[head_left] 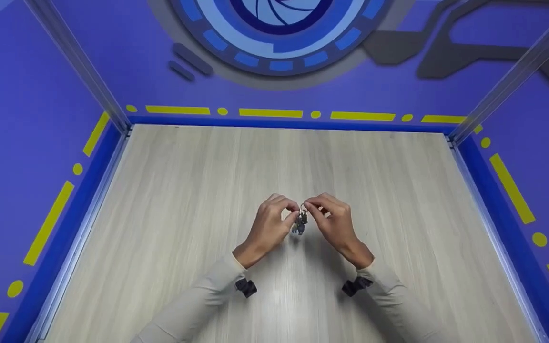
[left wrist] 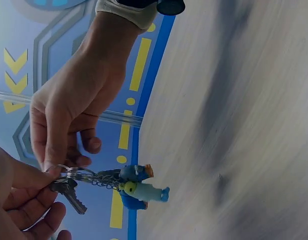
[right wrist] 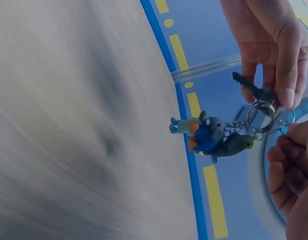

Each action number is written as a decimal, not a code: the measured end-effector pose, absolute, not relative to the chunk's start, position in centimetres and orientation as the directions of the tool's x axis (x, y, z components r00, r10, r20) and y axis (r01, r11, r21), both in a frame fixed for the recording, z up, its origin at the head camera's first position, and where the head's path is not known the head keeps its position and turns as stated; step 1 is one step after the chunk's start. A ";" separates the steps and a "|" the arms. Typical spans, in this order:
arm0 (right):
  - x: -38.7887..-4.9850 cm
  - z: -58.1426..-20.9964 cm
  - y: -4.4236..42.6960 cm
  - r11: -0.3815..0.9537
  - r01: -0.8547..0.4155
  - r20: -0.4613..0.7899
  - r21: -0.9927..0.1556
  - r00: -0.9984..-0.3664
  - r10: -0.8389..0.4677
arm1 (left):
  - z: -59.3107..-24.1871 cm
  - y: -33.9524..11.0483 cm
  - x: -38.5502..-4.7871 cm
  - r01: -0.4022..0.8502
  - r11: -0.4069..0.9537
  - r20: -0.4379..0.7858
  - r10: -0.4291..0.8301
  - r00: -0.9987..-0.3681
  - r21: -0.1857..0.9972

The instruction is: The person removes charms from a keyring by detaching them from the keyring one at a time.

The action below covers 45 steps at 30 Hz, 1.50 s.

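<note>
In the head view, the bunch of metal rings and small blue-grey figurines (head_left: 300,225) hangs just below the middle of the frame, above a pale wood-grained tabletop (head_left: 184,190); the left hand (head_left: 269,221) is to the left of it and the right hand (head_left: 334,221) to the right, fingertips nearly meeting, each in a narrow pinch; light beige sleeves (head_left: 193,305) run to the bottom edge, and blue-purple panels with yellow dashes (head_left: 98,57) surround the table. In the left wrist view, the left hand, at lower left, pinches the bunch by the head of a dark metal key with a notched blade (left wrist: 74,201) and the coiled silver rings (left wrist: 81,173) beside it; the right hand reaches down from the upper left, its fingertips at a thin silver wire ring (left wrist: 56,166); the figurines hang on short chains right of the rings, near the centre. In the right wrist view, the right hand, at the right edge, pinches the thin ring between thumb and finger; the left hand comes from the upper right and holds the key and coiled rings; the figurines, one grey-headed with a blue body, lie right of centre.
</note>
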State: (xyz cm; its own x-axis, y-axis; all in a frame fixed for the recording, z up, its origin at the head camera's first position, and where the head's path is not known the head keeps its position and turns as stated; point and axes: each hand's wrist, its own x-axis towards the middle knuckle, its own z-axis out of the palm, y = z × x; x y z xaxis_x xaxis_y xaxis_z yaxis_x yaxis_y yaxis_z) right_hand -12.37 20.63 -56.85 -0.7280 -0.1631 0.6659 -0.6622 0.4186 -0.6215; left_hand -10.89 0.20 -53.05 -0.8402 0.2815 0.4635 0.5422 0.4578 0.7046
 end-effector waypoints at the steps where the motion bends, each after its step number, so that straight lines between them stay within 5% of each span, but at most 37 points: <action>1: -12.4 -57.0 20.8 0.425 -0.646 0.652 -0.634 -0.742 -0.156 | -53.1 0.2 -10.9 0.537 0.458 0.455 0.284 -0.844 0.709; 23: -14.4 -62.2 24.3 0.486 -0.335 0.338 -0.807 -0.937 -0.085 | -54.6 -1.5 -11.2 0.457 0.352 0.381 0.267 -0.885 0.817; 45: -17.9 -64.0 24.9 0.678 -0.158 0.214 -0.718 -0.977 -0.001 | -54.7 -1.3 -12.2 0.456 0.329 0.404 0.217 -0.889 0.827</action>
